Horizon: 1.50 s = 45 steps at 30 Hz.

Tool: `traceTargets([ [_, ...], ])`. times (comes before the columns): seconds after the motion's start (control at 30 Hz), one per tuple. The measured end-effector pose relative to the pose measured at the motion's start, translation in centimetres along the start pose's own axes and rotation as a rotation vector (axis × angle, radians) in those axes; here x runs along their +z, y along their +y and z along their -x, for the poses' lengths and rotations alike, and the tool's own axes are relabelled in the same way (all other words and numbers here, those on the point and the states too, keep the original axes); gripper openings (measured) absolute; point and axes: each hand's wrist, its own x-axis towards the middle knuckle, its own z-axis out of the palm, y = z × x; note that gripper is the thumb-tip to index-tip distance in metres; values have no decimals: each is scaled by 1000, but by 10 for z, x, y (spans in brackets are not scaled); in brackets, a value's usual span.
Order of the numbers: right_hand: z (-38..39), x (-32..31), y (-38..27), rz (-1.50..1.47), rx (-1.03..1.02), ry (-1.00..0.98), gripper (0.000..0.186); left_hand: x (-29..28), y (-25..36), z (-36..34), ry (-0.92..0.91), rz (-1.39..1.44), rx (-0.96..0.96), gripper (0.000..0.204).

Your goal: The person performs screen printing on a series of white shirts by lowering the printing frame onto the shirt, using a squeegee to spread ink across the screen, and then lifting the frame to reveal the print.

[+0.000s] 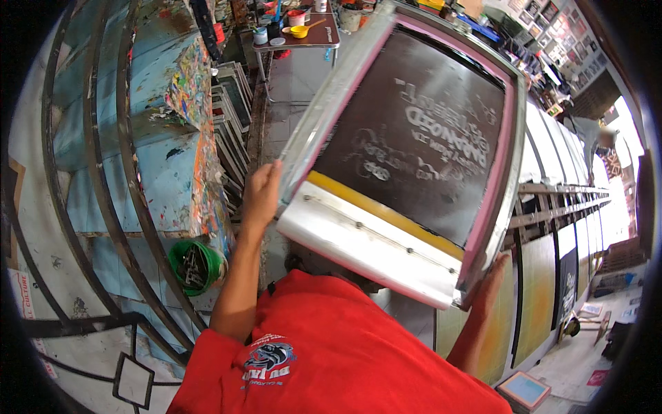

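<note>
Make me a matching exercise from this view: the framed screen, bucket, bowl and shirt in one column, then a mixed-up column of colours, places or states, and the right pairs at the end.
Column one
1. Framed screen
2. Bucket
3. Bowl
4. Shirt

Column two
A. Yellow, on the table
B. Red, at the bottom of the view
C. Gripped at one edge by the left hand
D. Green

Right pairs: 1-C, 2-D, 3-A, 4-B
</note>
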Motion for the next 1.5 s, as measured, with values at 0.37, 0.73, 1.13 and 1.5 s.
traceTargets([
  [0.37,-57,85,-20,76,89,224,78,65,4,-171,-199,-90,-102,61],
  [0.73,-180,187,3,37,182,396,78,139,6,-405,-424,-131,-90,61],
  [1.13,-284,288,-7,60,182,569,81,249,-12,-594,-585,-92,-36,62],
  [1.5,-381,465,8,-20,189,829,66,410,-45,-829,-904,-96,89,57],
])
